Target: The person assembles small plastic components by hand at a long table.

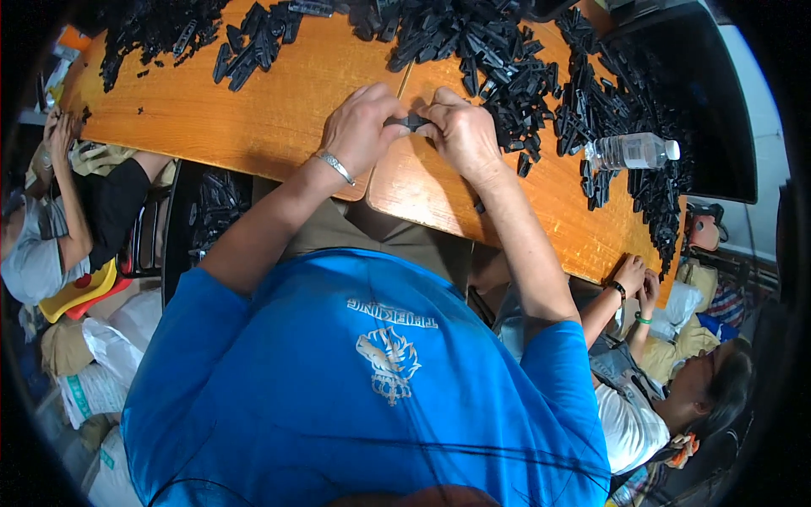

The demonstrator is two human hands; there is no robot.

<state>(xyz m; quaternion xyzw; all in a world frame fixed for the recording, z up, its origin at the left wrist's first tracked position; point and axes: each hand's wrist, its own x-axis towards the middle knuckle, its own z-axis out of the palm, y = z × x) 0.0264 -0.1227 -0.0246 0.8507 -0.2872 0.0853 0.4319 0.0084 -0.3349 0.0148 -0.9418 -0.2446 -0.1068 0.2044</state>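
Note:
Between my two hands, just above the wooden table [296, 118], is a small black plastic part [411, 122]. My left hand [363, 127], with a silver bracelet on its wrist, pinches one end of it. The other end sits in the closed fingers of my right hand [463, 135]. Fingers cover much of the part, so its full shape is hidden. Beyond my right hand spreads a heap of similar black plastic parts [460, 38]. A smaller cluster of black parts [258, 42] lies farther left.
A clear plastic bottle [629, 152] lies on its side among black parts at the right. Another person's hands [638, 283] rest by the right table edge, and a second person's hands [57, 135] are at the far left. A box of black parts [218, 211] stands below the table edge.

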